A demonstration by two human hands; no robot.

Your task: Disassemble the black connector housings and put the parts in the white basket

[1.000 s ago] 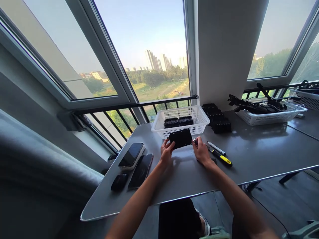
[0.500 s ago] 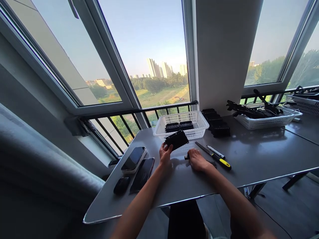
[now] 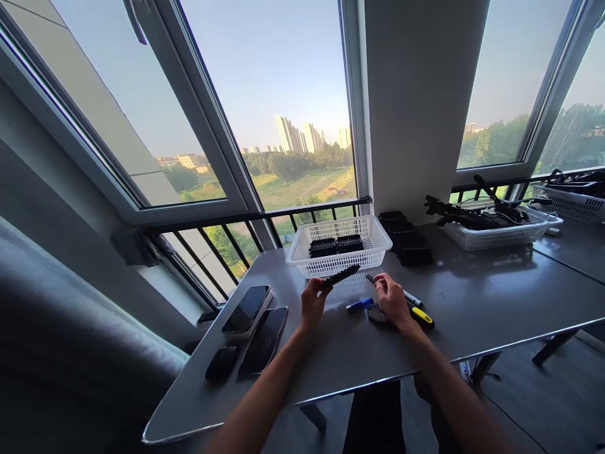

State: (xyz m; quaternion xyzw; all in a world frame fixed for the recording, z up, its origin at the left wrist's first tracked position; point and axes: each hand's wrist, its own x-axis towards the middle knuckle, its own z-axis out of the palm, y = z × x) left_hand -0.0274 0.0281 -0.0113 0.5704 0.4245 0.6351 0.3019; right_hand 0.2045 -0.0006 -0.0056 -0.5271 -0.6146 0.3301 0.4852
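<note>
My left hand is closed on a thin black plastic piece with a notched edge, held tilted and nearly edge-on above the table. My right hand has its fingers pinched at the blade of a file with a black and yellow handle; the hand hides most of the blade. A blue cylindrical thing lies between the hands. Beside it, partly under my right hand, is a dark object whose kind I cannot make out. Behind the file lies a white pen.
A white basket with black pieces stands ahead, with stacked black parts beside it. To the right is another basket with black parts and cables. Two phones and a black mouse lie left on the grey table.
My right hand has let go of the tool on the table and moved up to the file. My left hand has turned the black piece from face-on to nearly edge-on.
</note>
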